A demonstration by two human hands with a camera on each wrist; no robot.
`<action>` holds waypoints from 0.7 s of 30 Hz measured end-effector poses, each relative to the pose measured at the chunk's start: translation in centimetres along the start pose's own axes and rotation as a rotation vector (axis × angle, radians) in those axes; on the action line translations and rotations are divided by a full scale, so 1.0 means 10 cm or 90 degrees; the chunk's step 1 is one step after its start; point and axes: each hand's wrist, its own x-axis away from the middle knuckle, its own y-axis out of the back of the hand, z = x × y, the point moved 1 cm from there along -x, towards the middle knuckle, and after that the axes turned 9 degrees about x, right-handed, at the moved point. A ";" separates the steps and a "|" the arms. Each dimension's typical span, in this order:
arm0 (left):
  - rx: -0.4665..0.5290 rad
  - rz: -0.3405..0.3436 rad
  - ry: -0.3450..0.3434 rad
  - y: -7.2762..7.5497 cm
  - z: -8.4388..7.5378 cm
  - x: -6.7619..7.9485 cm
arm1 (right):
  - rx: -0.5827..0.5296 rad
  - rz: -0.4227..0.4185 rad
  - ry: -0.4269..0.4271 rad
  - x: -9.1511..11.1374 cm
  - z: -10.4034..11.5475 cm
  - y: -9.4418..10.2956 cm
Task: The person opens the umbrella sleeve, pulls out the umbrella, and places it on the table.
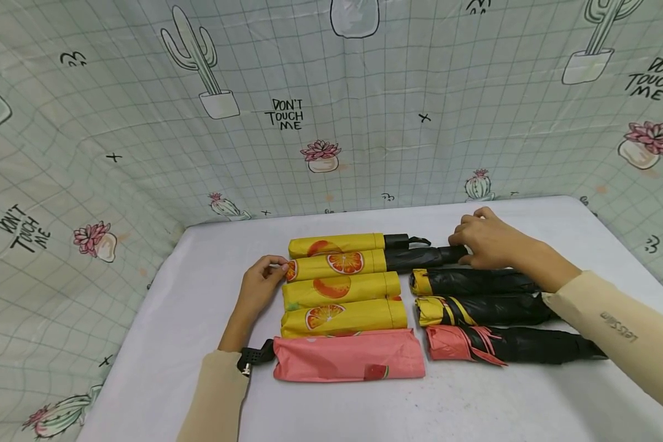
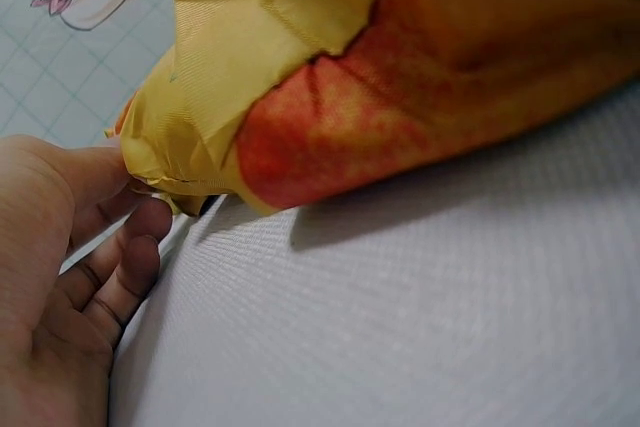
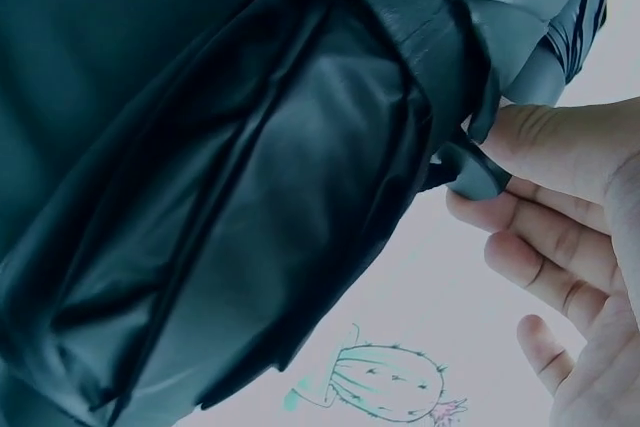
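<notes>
A yellow umbrella sleeve printed with orange slices (image 1: 345, 263) lies across the table, with a folded black umbrella (image 1: 420, 258) partly inside and sticking out to the right. At the sleeve's left end, my left hand (image 1: 261, 283) pinches the fabric; the left wrist view shows thumb and fingertips at the gathered yellow end (image 2: 180, 152). My right hand (image 1: 488, 240) is at the umbrella's far right end. In the right wrist view, thumb and forefinger pinch a short dark strap (image 3: 478, 172) there. Behind lies another yellow sleeve (image 1: 331, 244) with a black handle and wrist loop (image 1: 418, 240) showing.
Nearer me lie two yellow sleeves (image 1: 337, 288) and a pink sleeve (image 1: 348, 356). To their right are two black umbrellas with yellow ends (image 1: 480, 282) and one with a pink end (image 1: 541, 345). A patterned cloth (image 1: 364, 123) hangs behind the white table (image 1: 331, 411).
</notes>
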 end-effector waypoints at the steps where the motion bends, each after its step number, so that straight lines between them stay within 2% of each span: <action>1: -0.002 -0.001 -0.001 0.00 0.00 0.00 | 0.000 0.002 0.000 0.01 -0.01 -0.01; 21: -0.009 -0.005 -0.005 -0.01 0.04 -0.01 | -0.015 0.012 -0.031 0.27 -0.18 -0.03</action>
